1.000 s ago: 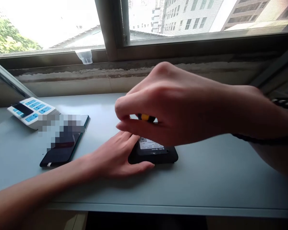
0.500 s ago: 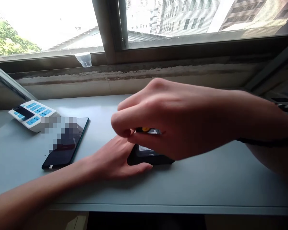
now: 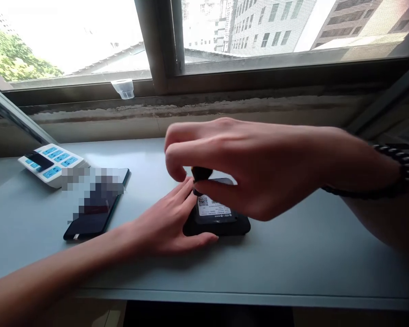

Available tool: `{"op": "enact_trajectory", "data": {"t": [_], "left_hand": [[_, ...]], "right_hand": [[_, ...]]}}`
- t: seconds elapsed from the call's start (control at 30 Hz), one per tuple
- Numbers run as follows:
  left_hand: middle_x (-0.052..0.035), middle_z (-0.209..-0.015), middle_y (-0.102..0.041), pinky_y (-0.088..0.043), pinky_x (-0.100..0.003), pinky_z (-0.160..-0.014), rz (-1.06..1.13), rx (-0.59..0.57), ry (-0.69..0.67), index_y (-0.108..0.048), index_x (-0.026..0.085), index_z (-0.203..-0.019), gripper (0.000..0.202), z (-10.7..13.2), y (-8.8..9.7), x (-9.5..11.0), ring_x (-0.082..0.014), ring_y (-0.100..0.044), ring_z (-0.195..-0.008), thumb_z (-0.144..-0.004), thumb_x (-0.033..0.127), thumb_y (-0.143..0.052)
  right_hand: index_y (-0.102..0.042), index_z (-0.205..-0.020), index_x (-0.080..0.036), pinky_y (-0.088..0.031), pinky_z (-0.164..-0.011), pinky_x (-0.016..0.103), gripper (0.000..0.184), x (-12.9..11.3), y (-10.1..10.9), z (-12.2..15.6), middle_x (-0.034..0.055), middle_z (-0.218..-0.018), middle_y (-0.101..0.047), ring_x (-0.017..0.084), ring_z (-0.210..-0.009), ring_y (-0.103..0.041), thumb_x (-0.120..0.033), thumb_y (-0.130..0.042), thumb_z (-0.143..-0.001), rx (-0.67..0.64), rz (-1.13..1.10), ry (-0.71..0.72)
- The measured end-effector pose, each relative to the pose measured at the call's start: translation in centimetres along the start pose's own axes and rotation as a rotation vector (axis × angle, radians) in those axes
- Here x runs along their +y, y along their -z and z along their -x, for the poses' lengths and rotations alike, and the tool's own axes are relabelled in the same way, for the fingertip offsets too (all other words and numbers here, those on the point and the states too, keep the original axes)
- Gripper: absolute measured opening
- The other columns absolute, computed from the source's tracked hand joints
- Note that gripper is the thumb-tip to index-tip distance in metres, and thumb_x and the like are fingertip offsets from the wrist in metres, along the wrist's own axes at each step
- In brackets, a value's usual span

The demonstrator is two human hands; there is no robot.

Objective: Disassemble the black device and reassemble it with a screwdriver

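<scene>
A small black device (image 3: 218, 220) with a white label and a QR code lies flat on the grey table (image 3: 293, 259). My left hand (image 3: 167, 225) rests on the table against the device's left side, thumb along its front edge, fingers pressed to it. Above the device my right hand (image 3: 245, 168) pinches a small dark tool (image 3: 202, 173), its tip hidden behind the fingers. A dark bead bracelet (image 3: 400, 175) circles my right wrist.
A dark smartphone (image 3: 95, 211) lies on the table at the left, partly pixelated. Behind it sits a white power strip (image 3: 51, 164) with blue sockets. A window with a sill and frame (image 3: 163, 68) runs along the back. The table's front edge is near me.
My right hand has sunk from higher up toward the device and turned the tool; the yellow part seen earlier is now hidden. My left hand has stayed against the device.
</scene>
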State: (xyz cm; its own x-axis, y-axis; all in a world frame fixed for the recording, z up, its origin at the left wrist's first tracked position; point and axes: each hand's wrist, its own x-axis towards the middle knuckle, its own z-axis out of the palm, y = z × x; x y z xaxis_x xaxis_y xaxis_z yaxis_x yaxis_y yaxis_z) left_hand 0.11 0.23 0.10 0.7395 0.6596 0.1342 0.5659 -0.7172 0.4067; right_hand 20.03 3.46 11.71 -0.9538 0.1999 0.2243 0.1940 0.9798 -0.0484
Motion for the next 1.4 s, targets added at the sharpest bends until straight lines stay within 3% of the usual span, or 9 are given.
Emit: {"op": "enact_trajectory", "data": {"t": [0.13, 0.23, 0.33, 0.5, 0.67, 0.83, 1.0, 1.2, 1.4], "left_hand": [[-0.021, -0.13, -0.059, -0.047, -0.056, -0.112, -0.003, -0.001, 0.008, -0.058, 0.013, -0.125, 0.059, 0.0, 0.0, 0.0, -0.0415, -0.052, -0.133, -0.092, 0.062, -0.059], [-0.0215, -0.134, -0.057, -0.047, -0.057, -0.112, 0.001, 0.001, 0.011, -0.057, 0.014, -0.126, 0.059, 0.1, 0.1, 0.1, -0.0423, -0.048, -0.138, -0.093, 0.062, -0.058], [-0.0195, -0.131, -0.059, -0.05, -0.055, -0.109, -0.002, -0.006, 0.017, -0.057, 0.015, -0.125, 0.055, 0.0, 0.2, 0.1, -0.0408, -0.053, -0.132, -0.093, 0.06, -0.059], [-0.017, -0.118, -0.064, -0.05, -0.055, -0.108, -0.039, -0.013, 0.002, -0.057, 0.014, -0.125, 0.055, 0.0, 0.2, 0.0, -0.0399, -0.059, -0.124, -0.093, 0.059, -0.06], [-0.0176, -0.12, -0.064, -0.047, -0.059, -0.111, -0.035, -0.005, 0.002, -0.059, 0.014, -0.123, 0.055, 0.0, 0.1, 0.1, -0.0429, -0.053, -0.132, -0.095, 0.061, -0.057], [-0.0218, -0.134, -0.058, -0.05, -0.056, -0.108, -0.04, -0.018, 0.023, -0.053, 0.012, -0.133, 0.062, 0.0, 0.2, 0.1, -0.0416, -0.055, -0.131, -0.094, 0.059, -0.058], [-0.0157, -0.11, -0.068, -0.05, -0.058, -0.105, -0.035, -0.042, 0.049, -0.056, 0.013, -0.128, 0.06, -0.1, 0.2, 0.2, -0.0409, -0.062, -0.118, -0.094, 0.063, -0.056], [-0.0127, -0.109, -0.07, -0.05, -0.052, -0.108, 0.006, -0.025, 0.026, -0.061, 0.016, -0.12, 0.047, -0.1, 0.5, 0.3, -0.0375, -0.063, -0.118, -0.092, 0.054, -0.061], [-0.0122, -0.112, -0.069, -0.054, -0.051, -0.099, -0.005, -0.058, 0.043, -0.062, 0.017, -0.123, 0.048, -0.2, 0.4, 0.4, -0.0421, -0.057, -0.128, -0.093, 0.054, -0.058]], "right_hand": [[-0.036, -0.071, -0.02, -0.025, -0.058, 0.032, 0.024, 0.0, 0.1, 0.0, -0.0009, -0.065, -0.047, 0.01, -0.059, -0.034, -0.01, -0.043, -0.091, -0.042, -0.004, -0.037], [-0.038, -0.073, -0.019, -0.03, -0.061, 0.03, 0.022, 0.1, 0.1, 0.1, 0.0004, -0.074, -0.053, 0.01, -0.065, -0.039, -0.011, -0.046, -0.092, -0.009, -0.034, -0.004], [-0.043, -0.079, -0.019, -0.033, -0.066, 0.027, 0.017, 0.3, 0.2, 0.2, 0.0016, -0.088, -0.058, 0.009, -0.073, -0.045, -0.007, -0.049, -0.09, -0.032, -0.095, 0.047], [-0.033, -0.072, -0.02, -0.028, -0.061, 0.031, 0.026, 0.2, 0.0, -0.2, -0.0021, -0.066, -0.046, 0.009, -0.06, -0.035, -0.011, -0.041, -0.095, -0.017, -0.01, -0.018], [-0.045, -0.081, -0.02, -0.032, -0.062, 0.029, 0.018, 0.2, -0.3, -0.3, -0.0016, -0.079, -0.056, 0.009, -0.068, -0.043, -0.005, -0.055, -0.081, 0.001, -0.076, -0.013], [-0.042, -0.074, -0.02, -0.029, -0.058, 0.031, 0.02, 0.2, -0.5, -0.5, -0.0027, -0.065, -0.047, 0.01, -0.059, -0.036, -0.01, -0.045, -0.091, 0.033, 0.045, -0.073], [-0.047, -0.085, -0.02, -0.034, -0.065, 0.028, 0.02, 0.1, -0.3, -0.2, -0.001, -0.083, -0.056, 0.01, -0.07, -0.043, -0.002, -0.056, -0.081, 0.009, -0.083, 0.007], [-0.042, -0.075, -0.018, -0.027, -0.059, 0.031, 0.023, -0.4, -0.1, -0.3, -0.001, -0.069, -0.05, 0.009, -0.062, -0.037, -0.009, -0.043, -0.096, -0.024, 0.041, -0.013], [-0.05, -0.087, -0.018, -0.03, -0.061, 0.028, 0.021, -0.7, 0.0, -0.3, -0.0027, -0.081, -0.057, 0.007, -0.066, -0.039, -0.003, -0.06, -0.077, -0.045, -0.069, 0.003]]}}
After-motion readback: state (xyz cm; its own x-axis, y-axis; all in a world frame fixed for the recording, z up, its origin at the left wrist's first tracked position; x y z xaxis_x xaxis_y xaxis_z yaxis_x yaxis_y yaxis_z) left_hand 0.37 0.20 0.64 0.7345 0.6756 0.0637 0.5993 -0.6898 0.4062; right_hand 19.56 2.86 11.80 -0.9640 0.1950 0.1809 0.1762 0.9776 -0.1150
